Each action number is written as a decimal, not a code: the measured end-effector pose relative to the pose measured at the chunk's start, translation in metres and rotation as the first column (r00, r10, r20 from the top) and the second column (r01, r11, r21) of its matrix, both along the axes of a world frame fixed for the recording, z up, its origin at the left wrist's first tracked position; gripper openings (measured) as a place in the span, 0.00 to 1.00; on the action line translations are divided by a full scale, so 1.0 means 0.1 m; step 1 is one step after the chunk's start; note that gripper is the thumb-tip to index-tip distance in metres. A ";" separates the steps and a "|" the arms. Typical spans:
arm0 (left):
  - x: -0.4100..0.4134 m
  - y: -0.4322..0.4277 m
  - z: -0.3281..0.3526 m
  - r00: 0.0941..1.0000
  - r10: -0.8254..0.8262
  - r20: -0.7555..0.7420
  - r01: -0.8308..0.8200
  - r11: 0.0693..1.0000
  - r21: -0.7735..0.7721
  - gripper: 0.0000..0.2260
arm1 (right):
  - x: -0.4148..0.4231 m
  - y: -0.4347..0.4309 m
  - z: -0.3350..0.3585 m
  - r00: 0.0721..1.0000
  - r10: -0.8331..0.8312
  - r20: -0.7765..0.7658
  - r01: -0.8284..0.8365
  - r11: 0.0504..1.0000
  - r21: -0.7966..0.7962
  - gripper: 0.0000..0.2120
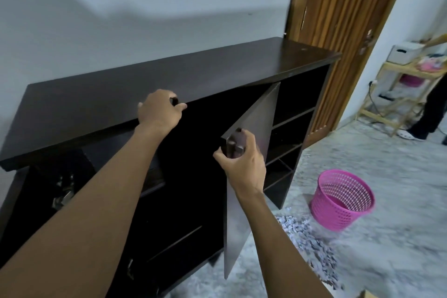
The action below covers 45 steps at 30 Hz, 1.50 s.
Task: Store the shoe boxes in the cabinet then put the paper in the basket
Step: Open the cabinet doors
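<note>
Cabinet top [217, 68] sits in my left grip [158, 111], 1 door handle [233, 146] in my right grip [244, 164]; 1 basket [333, 215] near paper [312, 249].

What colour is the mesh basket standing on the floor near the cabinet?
The basket is bright pink, with a perforated mesh wall. The head view shows it clearly.

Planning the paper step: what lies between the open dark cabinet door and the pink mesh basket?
A grey-white shredded paper pile on the floor, head view.
</note>
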<state>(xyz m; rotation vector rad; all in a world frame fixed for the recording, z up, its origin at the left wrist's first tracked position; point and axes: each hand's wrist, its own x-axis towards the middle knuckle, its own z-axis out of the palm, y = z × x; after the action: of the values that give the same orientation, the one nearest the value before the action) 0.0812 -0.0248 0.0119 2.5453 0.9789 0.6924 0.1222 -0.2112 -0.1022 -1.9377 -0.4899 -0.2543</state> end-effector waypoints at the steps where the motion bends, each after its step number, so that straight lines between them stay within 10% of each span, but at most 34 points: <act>1: 0.00 -0.01 0.00 1.000 0.003 0.003 -0.003 1.000 0.009 0.10 | -0.01 -0.01 -0.01 0.998 -0.014 0.054 0.013 1.000 0.020 0.30; 11: 0.12 -0.24 -0.12 0.984 -0.175 0.029 0.168 0.972 0.167 0.16 | 0.06 -0.39 -0.17 0.956 -0.091 0.277 0.038 0.981 0.190 0.22; 16: 0.51 -0.95 -0.28 0.631 -0.776 -0.015 0.776 0.631 -0.003 0.23 | 0.23 -1.01 -0.17 0.961 -0.030 0.276 -0.021 0.984 0.180 0.20; 23: 1.09 -1.64 -0.35 0.405 -0.914 -0.008 0.912 0.404 -0.074 0.15 | 0.46 -1.69 -0.21 0.891 -0.155 0.427 0.135 0.988 0.077 0.18; 45: 2.10 -2.62 -0.66 0.610 -0.757 0.236 0.766 0.639 0.071 0.17 | 1.45 -2.42 -0.09 0.948 -0.318 -0.001 0.315 0.937 0.152 0.18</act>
<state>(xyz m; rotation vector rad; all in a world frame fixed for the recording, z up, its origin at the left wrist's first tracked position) 0.2909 -0.2865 -0.0536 2.4149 -0.2284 0.6654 0.2667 -0.4530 -0.1109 -1.8602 -0.1639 -0.5076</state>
